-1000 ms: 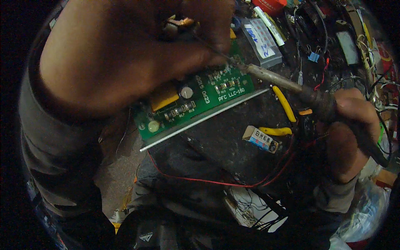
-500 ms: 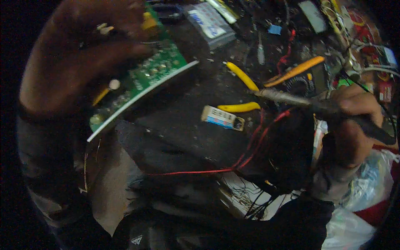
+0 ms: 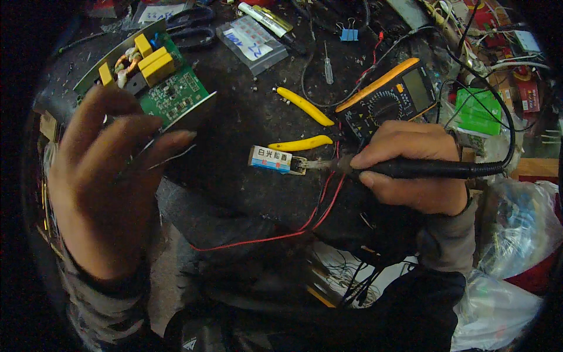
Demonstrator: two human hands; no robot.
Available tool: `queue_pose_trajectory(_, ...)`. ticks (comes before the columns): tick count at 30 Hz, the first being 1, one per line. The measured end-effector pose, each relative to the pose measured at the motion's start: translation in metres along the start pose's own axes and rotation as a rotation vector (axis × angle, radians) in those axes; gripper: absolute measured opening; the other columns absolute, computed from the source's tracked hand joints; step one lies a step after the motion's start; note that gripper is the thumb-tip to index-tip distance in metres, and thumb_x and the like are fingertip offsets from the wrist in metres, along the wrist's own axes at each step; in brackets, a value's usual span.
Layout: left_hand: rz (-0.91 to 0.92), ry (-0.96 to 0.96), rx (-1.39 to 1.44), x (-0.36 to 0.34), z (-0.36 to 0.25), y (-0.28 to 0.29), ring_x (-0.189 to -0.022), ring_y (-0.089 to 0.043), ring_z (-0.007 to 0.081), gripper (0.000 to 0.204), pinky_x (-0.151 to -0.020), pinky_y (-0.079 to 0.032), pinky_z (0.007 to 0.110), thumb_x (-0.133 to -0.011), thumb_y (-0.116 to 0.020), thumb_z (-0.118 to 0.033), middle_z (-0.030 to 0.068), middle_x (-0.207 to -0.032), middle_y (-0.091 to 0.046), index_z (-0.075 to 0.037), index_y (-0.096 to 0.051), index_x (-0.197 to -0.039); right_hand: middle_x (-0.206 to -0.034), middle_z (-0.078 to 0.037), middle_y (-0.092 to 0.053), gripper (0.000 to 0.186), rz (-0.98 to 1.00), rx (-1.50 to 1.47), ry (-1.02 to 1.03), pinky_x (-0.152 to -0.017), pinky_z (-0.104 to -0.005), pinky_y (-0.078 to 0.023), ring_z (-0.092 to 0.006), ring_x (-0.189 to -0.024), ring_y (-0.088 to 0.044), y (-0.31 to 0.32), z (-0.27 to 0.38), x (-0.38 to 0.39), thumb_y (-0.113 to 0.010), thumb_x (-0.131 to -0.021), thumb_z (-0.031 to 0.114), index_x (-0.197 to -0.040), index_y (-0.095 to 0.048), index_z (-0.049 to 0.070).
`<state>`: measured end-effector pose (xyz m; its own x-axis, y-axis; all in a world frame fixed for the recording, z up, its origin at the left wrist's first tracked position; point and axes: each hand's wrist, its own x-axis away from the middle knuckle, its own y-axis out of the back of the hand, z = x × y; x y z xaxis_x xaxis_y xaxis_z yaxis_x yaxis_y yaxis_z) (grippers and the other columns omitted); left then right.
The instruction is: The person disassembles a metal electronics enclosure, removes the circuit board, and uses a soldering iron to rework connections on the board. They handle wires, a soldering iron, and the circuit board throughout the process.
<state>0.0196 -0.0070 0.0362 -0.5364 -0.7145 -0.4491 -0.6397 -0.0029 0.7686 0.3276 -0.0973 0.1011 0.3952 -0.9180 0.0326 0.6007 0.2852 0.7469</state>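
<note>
My right hand (image 3: 416, 167) grips a black-handled soldering iron (image 3: 422, 169), its tip pointing left into the open end of a small white-and-blue rosin box (image 3: 271, 158). At the left, my blurred left hand (image 3: 111, 170) has bent fingers around a thin silvery wire (image 3: 176, 156) that looks like solder. Just beyond its fingertips, a green circuit board (image 3: 179, 97) with yellow blocky components and a copper coil stands tilted; whether the fingers touch it I cannot tell. Yellow-handled pliers (image 3: 305, 107) lie beside the box, their jaws hidden behind my right hand's side.
A multimeter (image 3: 390, 100) with an orange edge lies beyond my right hand. Farther back are a small screwdriver (image 3: 328, 67), a blue binder clip (image 3: 349, 32) and a clear bag (image 3: 252, 44). Red wires (image 3: 258, 241) cross the near edge. Plastic bags (image 3: 516, 234) sit at right.
The soldering iron has moved left and down to the rosin box. My left hand has come down and nearer, and the circuit board now sits farther away, showing its component side.
</note>
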Motion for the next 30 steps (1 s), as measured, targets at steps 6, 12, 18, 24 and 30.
queue_pose_trajectory(6,0.009,-0.012,0.045,0.009,-0.003,-0.003,-0.078,-0.065,0.0255,0.022,-0.065,-0.051,0.032,-0.067,-0.073,0.003,0.0128,-0.090,-0.063,0.000,-0.066,-0.088,-0.082,-0.012,-0.066,0.020,0.103,0.000,-0.046,-0.066,-0.0334,-0.051,-0.0249,-0.075,-0.066,0.008,0.002,0.002,-0.072,-0.075,0.001,-0.095,-0.068,0.001)
queue_pose_trajectory(12,-0.023,-0.200,0.067,0.015,0.015,-0.001,-0.058,-0.063,0.0195,0.018,-0.047,-0.047,0.029,-0.066,-0.078,-0.007,0.0069,-0.078,-0.060,-0.003,-0.065,-0.078,-0.076,-0.009,-0.061,0.024,-0.286,-0.120,0.021,-0.060,-0.0299,-0.044,-0.0192,-0.066,-0.056,0.026,0.013,-0.017,-0.077,-0.077,0.022,-0.088,-0.066,0.003)
queue_pose_trajectory(18,-0.088,-0.233,0.132,0.021,0.014,-0.009,-0.046,-0.051,0.0139,0.027,-0.039,-0.037,0.027,-0.064,-0.084,-0.017,0.0024,-0.067,-0.055,-0.007,-0.060,-0.063,-0.077,-0.010,-0.064,0.022,-0.355,-0.328,0.131,-0.063,-0.0312,-0.047,-0.0201,-0.069,-0.059,0.014,0.009,-0.048,-0.079,-0.073,0.016,-0.086,-0.068,0.002)
queue_pose_trajectory(24,-0.214,-0.289,0.038,0.023,0.016,-0.016,-0.045,-0.047,0.0115,0.027,-0.038,-0.035,0.025,-0.062,-0.084,-0.012,0.0036,-0.067,-0.056,-0.006,-0.058,-0.061,-0.079,-0.010,-0.068,0.022,-0.167,-0.153,0.354,-0.059,-0.0323,-0.050,-0.0217,-0.068,-0.064,0.002,0.004,-0.069,-0.081,-0.065,0.009,-0.083,-0.071,0.003)
queue_pose_trajectory(30,-0.270,-0.301,0.004,0.027,0.014,-0.022,-0.046,-0.047,0.0116,0.027,-0.039,-0.035,0.025,-0.061,-0.084,-0.014,0.0055,-0.070,-0.059,-0.005,-0.058,-0.061,-0.083,-0.011,-0.069,0.027,-0.104,-0.173,0.356,-0.060,-0.0333,-0.050,-0.0224,-0.070,-0.065,-0.003,0.005,-0.070,-0.083,-0.064,0.005,-0.089,-0.072,0.002)
